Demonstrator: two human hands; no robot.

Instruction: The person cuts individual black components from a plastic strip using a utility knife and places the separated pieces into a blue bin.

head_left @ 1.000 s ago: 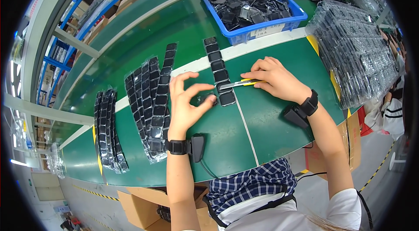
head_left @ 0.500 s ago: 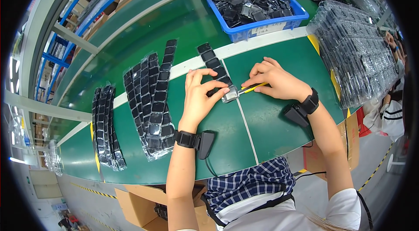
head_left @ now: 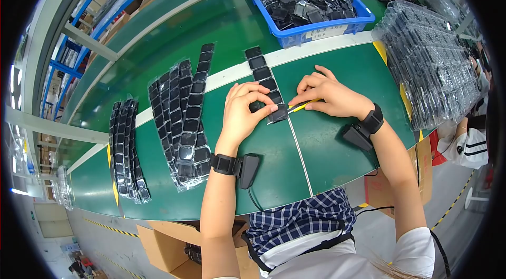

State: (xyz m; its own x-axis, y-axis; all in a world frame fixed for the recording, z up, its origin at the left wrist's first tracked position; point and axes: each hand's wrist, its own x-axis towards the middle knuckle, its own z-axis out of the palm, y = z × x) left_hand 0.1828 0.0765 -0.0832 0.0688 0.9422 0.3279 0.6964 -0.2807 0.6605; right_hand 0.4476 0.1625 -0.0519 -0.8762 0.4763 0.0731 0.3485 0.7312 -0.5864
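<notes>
A clear plastic strip of black square parts (head_left: pixel 263 76) lies across the green table, running from the white line toward me. My left hand (head_left: pixel 243 114) pinches a black part at the strip's near end (head_left: pixel 278 113). My right hand (head_left: pixel 329 95) grips a yellow-handled tool (head_left: pixel 301 106) whose tip meets that same end of the strip. Both wrists wear black bands with small black devices attached.
Packed strips of black parts lie stacked at left (head_left: pixel 184 121) and far left (head_left: pixel 126 147). A blue bin (head_left: pixel 316 30) full of loose black parts stands at the back. Clear trays (head_left: pixel 432 68) are piled at right. Cardboard boxes (head_left: pixel 163 247) sit below the table edge.
My left hand has come up from the table's near side to the strip's end and closed on it. The right hand with the tool has stayed beside it.
</notes>
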